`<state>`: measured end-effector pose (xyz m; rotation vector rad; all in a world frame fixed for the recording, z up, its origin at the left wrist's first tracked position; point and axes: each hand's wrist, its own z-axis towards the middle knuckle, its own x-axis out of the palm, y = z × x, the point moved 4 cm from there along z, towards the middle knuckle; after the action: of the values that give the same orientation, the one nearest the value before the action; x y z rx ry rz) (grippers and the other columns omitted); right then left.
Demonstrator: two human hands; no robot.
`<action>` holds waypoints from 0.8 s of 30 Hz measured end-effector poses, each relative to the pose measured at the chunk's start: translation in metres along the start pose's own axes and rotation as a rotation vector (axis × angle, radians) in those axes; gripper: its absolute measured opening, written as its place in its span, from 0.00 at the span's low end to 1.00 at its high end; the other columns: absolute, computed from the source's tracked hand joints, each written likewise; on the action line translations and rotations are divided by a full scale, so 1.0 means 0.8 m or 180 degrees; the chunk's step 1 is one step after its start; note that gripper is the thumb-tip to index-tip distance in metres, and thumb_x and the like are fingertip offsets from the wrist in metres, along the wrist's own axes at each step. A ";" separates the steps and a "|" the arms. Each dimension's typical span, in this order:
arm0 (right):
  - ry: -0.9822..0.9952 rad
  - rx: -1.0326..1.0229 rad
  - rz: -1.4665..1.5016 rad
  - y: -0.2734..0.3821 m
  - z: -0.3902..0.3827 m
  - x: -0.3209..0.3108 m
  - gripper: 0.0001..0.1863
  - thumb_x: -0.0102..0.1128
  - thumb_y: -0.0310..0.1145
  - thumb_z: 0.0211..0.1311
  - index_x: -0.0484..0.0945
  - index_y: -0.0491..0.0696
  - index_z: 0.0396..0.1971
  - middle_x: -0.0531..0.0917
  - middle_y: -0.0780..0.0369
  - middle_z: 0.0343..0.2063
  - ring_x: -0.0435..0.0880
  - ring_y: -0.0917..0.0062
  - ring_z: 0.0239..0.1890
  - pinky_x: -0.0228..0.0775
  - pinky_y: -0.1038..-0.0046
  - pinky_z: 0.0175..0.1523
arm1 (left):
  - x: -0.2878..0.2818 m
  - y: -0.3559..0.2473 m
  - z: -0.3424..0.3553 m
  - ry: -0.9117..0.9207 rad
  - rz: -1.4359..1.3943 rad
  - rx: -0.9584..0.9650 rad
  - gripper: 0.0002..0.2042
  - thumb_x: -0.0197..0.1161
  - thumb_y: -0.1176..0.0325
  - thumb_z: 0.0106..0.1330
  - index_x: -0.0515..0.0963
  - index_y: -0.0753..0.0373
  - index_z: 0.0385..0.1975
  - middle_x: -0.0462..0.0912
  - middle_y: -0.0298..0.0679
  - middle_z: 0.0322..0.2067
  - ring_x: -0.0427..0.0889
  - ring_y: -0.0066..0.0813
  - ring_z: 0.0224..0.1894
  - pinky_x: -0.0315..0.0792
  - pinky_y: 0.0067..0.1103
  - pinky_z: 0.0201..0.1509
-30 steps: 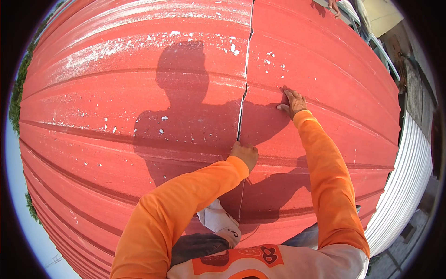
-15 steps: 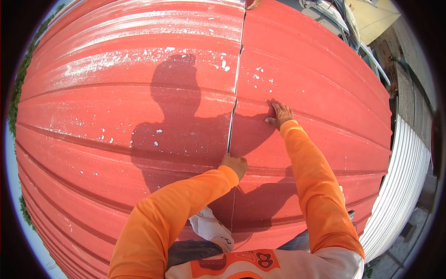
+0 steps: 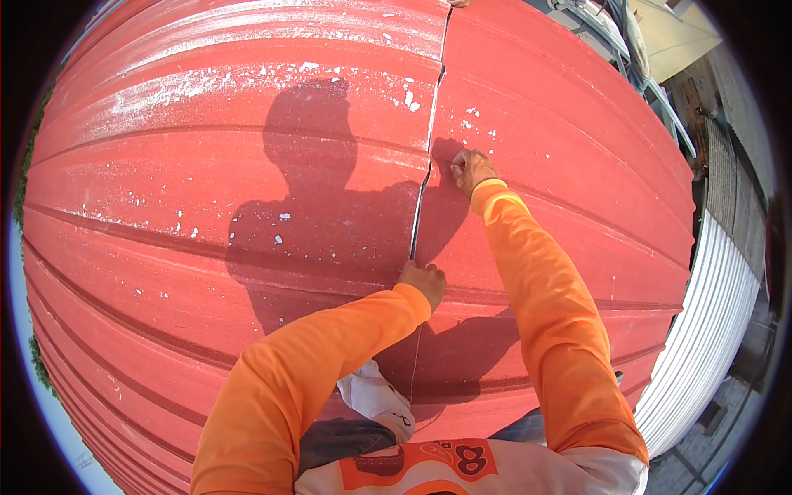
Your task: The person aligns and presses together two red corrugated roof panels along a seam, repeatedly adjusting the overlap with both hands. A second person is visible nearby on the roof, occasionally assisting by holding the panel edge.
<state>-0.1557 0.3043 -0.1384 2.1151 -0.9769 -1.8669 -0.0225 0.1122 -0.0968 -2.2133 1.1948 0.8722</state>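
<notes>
I see red ribbed metal roofing (image 3: 165,231) with flaking white specks, split by a narrow dark seam (image 3: 424,198). My left hand (image 3: 424,282) is closed at the seam, lower middle; whatever its fingers grip is hidden. My right hand (image 3: 470,169) is curled just right of the seam, higher up, above or touching the red surface; I cannot make out anything in it. My shadow covers the middle. A white cloth item (image 3: 375,396) lies below my left forearm, by my legs.
Another person's hand (image 3: 459,2) shows at the top edge by the seam. Beyond the roof's right edge are metal bars (image 3: 672,111), a pale yellow surface (image 3: 664,33), weathered sheets and white corrugated roofing (image 3: 701,330), lower down. Trees and sky line the left rim.
My right hand has moved left toward the seam and curled its fingers, which were spread on the roof. My left hand stays closed at the seam. The other person's hand has shifted left to the seam.
</notes>
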 end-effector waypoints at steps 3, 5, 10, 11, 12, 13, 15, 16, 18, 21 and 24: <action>-0.0178 0.0434 0.0093 0.007 -0.005 -0.005 0.12 0.61 0.40 0.59 0.80 0.47 0.36 0.83 0.52 0.37 0.82 0.58 0.44 0.74 0.60 0.51 | -0.002 0.002 -0.001 -0.0019 -0.0034 -0.0009 0.23 0.72 0.67 0.48 0.74 0.64 0.45 0.81 0.40 0.42 0.84 0.35 0.42 0.71 0.33 0.49; -0.0235 0.0689 0.0131 0.009 -0.013 -0.007 0.12 0.61 0.41 0.59 0.80 0.48 0.35 0.83 0.54 0.38 0.83 0.59 0.44 0.74 0.60 0.51 | -0.001 0.001 -0.003 -0.0015 -0.0029 -0.0016 0.23 0.71 0.67 0.49 0.74 0.64 0.45 0.81 0.40 0.42 0.85 0.35 0.41 0.70 0.33 0.49; -0.0596 0.1071 0.0337 -0.026 -0.038 -0.013 0.15 0.63 0.45 0.58 0.79 0.47 0.30 0.84 0.55 0.32 0.84 0.59 0.40 0.75 0.61 0.47 | -0.010 0.000 -0.004 0.0109 0.0001 0.0066 0.12 0.58 0.69 0.61 0.78 0.62 0.44 0.82 0.38 0.41 0.84 0.35 0.42 0.70 0.35 0.46; -0.0743 0.1126 0.0379 -0.034 -0.049 -0.014 0.15 0.64 0.45 0.57 0.79 0.47 0.29 0.84 0.54 0.30 0.84 0.59 0.38 0.75 0.61 0.46 | -0.011 0.000 -0.003 0.0107 -0.0025 0.0082 0.12 0.58 0.69 0.61 0.78 0.62 0.44 0.83 0.38 0.41 0.84 0.35 0.42 0.70 0.35 0.47; -0.0801 0.1118 0.0495 -0.042 -0.063 -0.015 0.16 0.64 0.45 0.57 0.79 0.46 0.27 0.84 0.54 0.28 0.84 0.58 0.36 0.74 0.61 0.45 | -0.011 -0.001 -0.003 0.0101 -0.0053 0.0097 0.12 0.57 0.69 0.62 0.78 0.62 0.44 0.83 0.38 0.41 0.84 0.35 0.42 0.70 0.36 0.47; -0.0857 0.1097 0.0624 -0.046 -0.079 -0.013 0.16 0.65 0.46 0.56 0.79 0.46 0.26 0.83 0.53 0.26 0.83 0.58 0.34 0.74 0.61 0.43 | -0.009 0.001 -0.003 0.0013 -0.0065 0.0060 0.12 0.57 0.69 0.62 0.78 0.62 0.44 0.83 0.38 0.41 0.84 0.35 0.42 0.70 0.36 0.47; -0.0876 0.1102 0.0855 -0.059 -0.120 -0.010 0.17 0.65 0.45 0.56 0.78 0.45 0.24 0.82 0.54 0.23 0.83 0.59 0.30 0.73 0.61 0.40 | -0.001 0.002 0.001 -0.0197 -0.0088 0.0011 0.12 0.56 0.69 0.63 0.78 0.61 0.45 0.83 0.39 0.41 0.84 0.35 0.42 0.70 0.36 0.47; -0.0820 0.1085 0.0874 -0.064 -0.145 -0.009 0.18 0.66 0.45 0.56 0.77 0.44 0.23 0.82 0.54 0.22 0.83 0.60 0.29 0.73 0.62 0.39 | 0.003 0.002 0.003 -0.0232 -0.0109 -0.0018 0.14 0.59 0.69 0.60 0.77 0.62 0.45 0.83 0.40 0.41 0.85 0.36 0.41 0.70 0.36 0.48; -0.0612 0.1078 0.1041 -0.072 -0.201 -0.005 0.18 0.66 0.45 0.56 0.77 0.44 0.23 0.82 0.55 0.22 0.83 0.62 0.28 0.73 0.63 0.38 | 0.008 0.005 0.003 -0.0272 -0.0152 -0.0086 0.19 0.66 0.68 0.53 0.76 0.63 0.46 0.82 0.42 0.41 0.85 0.37 0.39 0.70 0.36 0.51; -0.0275 0.1272 0.1372 -0.086 -0.291 -0.011 0.17 0.65 0.44 0.57 0.79 0.43 0.25 0.83 0.55 0.22 0.83 0.66 0.26 0.74 0.65 0.37 | -0.002 0.004 -0.001 -0.0184 -0.0168 -0.0005 0.18 0.66 0.67 0.54 0.76 0.63 0.46 0.81 0.42 0.42 0.85 0.37 0.40 0.70 0.36 0.51; -0.0063 0.1492 0.1312 -0.104 -0.346 -0.014 0.18 0.64 0.44 0.57 0.80 0.42 0.27 0.83 0.55 0.22 0.84 0.68 0.26 0.74 0.66 0.37 | -0.002 0.005 0.000 -0.0133 -0.0204 0.0045 0.18 0.65 0.67 0.55 0.77 0.64 0.45 0.81 0.42 0.42 0.85 0.37 0.40 0.70 0.36 0.50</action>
<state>0.1320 0.2927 -0.1137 1.8995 -1.8390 -1.5651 -0.0270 0.1112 -0.0960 -2.1985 1.1014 0.8771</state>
